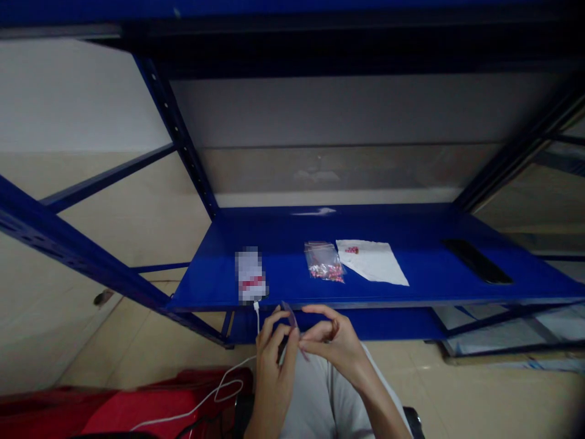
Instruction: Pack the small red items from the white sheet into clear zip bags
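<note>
My left hand (273, 353) and my right hand (333, 342) meet just below the front edge of a blue metal shelf (411, 277). Both hands pinch a small thin clear piece (290, 316) that stands up between the fingertips; I cannot make out what it is. On the shelf above them lies a clear plastic bag of small red and white beads (324, 263). Right of it is a white sheet of paper (373, 261) with a few red beads (351, 250) on it.
A blurred white device (250, 275) lies at the shelf's left with a white cable (214, 390) running down over a red bag (150, 405). A black phone-like slab (476, 261) lies at the shelf's right. Blue shelf posts (183, 140) frame the bay.
</note>
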{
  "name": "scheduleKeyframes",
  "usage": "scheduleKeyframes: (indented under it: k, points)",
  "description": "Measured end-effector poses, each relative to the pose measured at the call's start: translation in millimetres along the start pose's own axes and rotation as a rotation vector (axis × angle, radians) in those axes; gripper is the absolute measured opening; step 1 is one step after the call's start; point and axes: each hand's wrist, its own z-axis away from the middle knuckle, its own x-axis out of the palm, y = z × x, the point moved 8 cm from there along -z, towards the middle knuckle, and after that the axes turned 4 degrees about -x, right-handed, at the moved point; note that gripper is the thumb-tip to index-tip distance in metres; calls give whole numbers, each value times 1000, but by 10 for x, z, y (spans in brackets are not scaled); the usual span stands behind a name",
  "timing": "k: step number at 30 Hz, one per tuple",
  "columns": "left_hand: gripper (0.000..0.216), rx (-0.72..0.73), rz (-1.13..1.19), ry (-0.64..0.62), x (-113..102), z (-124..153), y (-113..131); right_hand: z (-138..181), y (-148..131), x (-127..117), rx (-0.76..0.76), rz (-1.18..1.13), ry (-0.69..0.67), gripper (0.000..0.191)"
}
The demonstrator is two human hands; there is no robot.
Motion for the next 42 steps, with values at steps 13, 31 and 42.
scheduleKeyframes:
  k: [13,31,42]
  points:
    - [15,253,-356,134,82,-8,248,132,-389,-126,-275,473,196,26]
    - [16,201,-360,162,-206,388,552,582,-556,70,-310,309,141,28]
    - [29,289,-306,40,-9,569,692,935,-756,23,-487,515,263,31]
